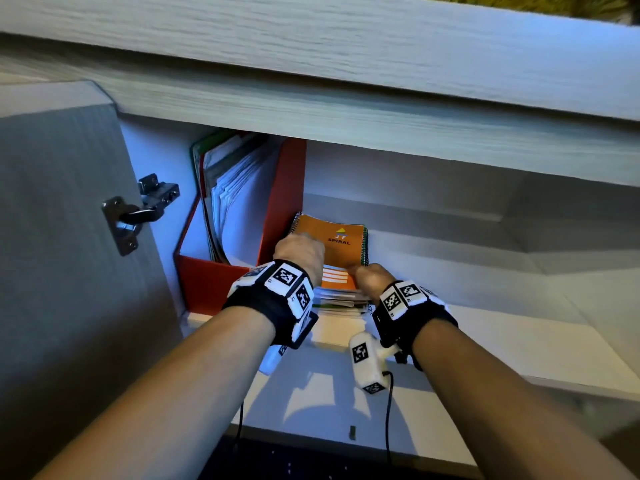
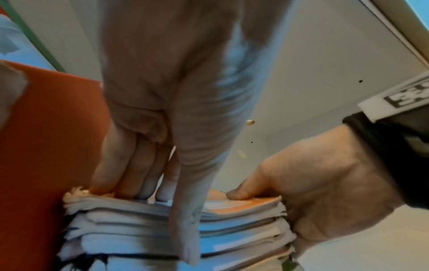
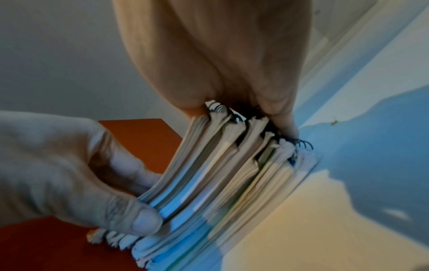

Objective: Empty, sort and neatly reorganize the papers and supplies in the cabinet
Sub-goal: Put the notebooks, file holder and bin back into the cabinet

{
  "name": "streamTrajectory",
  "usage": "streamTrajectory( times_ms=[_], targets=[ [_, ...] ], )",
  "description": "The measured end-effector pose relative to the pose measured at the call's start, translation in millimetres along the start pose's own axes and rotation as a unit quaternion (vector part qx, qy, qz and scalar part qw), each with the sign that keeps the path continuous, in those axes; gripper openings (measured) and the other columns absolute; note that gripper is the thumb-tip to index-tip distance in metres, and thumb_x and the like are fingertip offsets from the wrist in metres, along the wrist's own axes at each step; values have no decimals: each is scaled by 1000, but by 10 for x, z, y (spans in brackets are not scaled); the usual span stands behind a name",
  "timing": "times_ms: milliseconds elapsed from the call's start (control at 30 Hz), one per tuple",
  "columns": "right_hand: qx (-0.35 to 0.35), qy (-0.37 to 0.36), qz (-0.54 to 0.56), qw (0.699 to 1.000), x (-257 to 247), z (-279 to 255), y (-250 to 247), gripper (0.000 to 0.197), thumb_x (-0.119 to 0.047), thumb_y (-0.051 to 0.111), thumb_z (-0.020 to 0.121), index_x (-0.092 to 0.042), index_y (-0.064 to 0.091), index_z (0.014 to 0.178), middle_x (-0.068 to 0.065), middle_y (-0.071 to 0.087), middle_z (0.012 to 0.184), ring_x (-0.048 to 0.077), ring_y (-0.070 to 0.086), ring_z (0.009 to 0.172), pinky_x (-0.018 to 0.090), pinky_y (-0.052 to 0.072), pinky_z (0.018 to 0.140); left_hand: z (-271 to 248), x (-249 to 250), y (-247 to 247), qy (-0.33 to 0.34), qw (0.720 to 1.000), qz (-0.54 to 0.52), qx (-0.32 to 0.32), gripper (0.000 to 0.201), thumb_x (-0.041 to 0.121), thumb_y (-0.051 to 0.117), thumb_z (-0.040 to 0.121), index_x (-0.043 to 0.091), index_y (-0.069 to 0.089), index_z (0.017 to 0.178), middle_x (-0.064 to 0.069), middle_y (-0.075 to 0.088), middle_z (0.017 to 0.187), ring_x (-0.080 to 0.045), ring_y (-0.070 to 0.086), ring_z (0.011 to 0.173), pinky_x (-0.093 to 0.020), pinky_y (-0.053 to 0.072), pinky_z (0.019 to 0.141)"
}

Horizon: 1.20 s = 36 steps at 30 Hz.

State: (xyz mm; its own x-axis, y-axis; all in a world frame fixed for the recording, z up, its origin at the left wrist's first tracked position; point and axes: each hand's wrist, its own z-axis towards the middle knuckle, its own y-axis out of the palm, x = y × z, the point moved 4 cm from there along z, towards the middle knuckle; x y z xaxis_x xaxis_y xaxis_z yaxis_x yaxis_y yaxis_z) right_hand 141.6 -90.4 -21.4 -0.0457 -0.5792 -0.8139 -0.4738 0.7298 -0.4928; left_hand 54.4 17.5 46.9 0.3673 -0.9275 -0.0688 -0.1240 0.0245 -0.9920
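A stack of spiral notebooks [image 1: 341, 249] with an orange "SPIRAL" cover on top lies on the cabinet shelf [image 1: 485, 341], just right of a red magazine file [image 1: 207, 285]. My left hand [image 1: 299, 251] holds the stack's left front. Its fingers [image 2: 130, 174] lie on the top cover and its thumb runs down the front edge of the stack [image 2: 130, 231]. My right hand [image 1: 369, 277] grips the right front corner, thumb on top in the left wrist view [image 2: 325, 192]. In the right wrist view its fingers [image 3: 278, 113] close round the wire-bound corner of the stack [image 3: 220, 183].
The red file holds upright white papers and green folders [image 1: 239, 202]. The cabinet door [image 1: 62, 237] stands open at the left on a metal hinge [image 1: 138, 213]. A thick top panel [image 1: 346, 109] overhangs the opening. Bare shelf stretches to the right of the stack.
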Motion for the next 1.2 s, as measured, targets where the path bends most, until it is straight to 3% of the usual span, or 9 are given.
streamTrajectory(
  times_ms=[200,367,467,600,733,900,1000,1100,1200],
  targets=[
    [12,15,49,999,102,36,-9,39,-42,47,94,-12,62,73,12,64,75,30,61,76,46,52,91,-15,-62,-58,19,999,15,-42,74,43,86,68,8,55,126,-10,52,129,-28,56,117,-39,52,95],
    [-3,21,75,997,210,76,-45,40,-46,53,89,-9,67,89,17,71,95,35,68,89,51,53,91,-48,-20,-61,25,998,21,-50,66,37,86,71,6,57,121,-9,54,126,-27,56,116,-38,54,92],
    [-13,43,84,995,144,-88,-55,38,-45,63,84,-9,66,95,11,70,92,29,66,86,45,54,91,-48,-17,-88,12,998,-15,-62,65,38,87,70,6,59,119,-9,55,127,-26,58,112,-37,55,91],
    [-41,88,106,990,149,-139,37,60,-47,83,55,-9,71,98,10,73,87,27,70,80,38,58,74,-43,-90,-46,-37,992,-102,-64,83,47,88,65,6,54,128,-10,55,132,-26,58,117,-35,53,94],
    [-64,108,121,985,98,-406,-42,22,-33,67,84,-13,59,79,4,61,66,16,57,56,22,41,49,-56,-20,113,-41,987,-124,-97,93,60,86,58,8,56,128,-6,57,132,-24,58,117,-34,51,95],
    [-85,96,179,975,99,-677,-106,20,-16,55,93,-5,53,77,4,52,33,13,50,24,13,34,27,-31,117,164,-18,986,-119,-112,100,65,87,49,10,56,127,-6,55,132,-26,55,119,-39,50,98],
    [-68,122,224,965,258,-686,-33,26,-31,61,84,-13,49,70,1,49,38,16,47,29,15,34,35,51,184,178,27,988,-94,-115,89,56,90,53,11,59,123,-2,59,126,-22,58,114,-31,51,94],
    [-22,139,207,968,436,-640,20,31,-43,61,84,-15,51,76,3,51,58,18,51,56,26,45,58,94,293,194,80,991,-38,-97,95,47,90,59,15,48,137,-8,52,138,-26,51,125,-38,48,100],
    [-51,143,143,978,502,-777,-9,52,-64,58,81,-13,56,92,9,58,87,22,57,76,33,53,72,124,311,205,113,987,29,-114,103,38,81,75,26,16,155,-7,14,162,-34,19,147,-59,27,114]
  ],
)
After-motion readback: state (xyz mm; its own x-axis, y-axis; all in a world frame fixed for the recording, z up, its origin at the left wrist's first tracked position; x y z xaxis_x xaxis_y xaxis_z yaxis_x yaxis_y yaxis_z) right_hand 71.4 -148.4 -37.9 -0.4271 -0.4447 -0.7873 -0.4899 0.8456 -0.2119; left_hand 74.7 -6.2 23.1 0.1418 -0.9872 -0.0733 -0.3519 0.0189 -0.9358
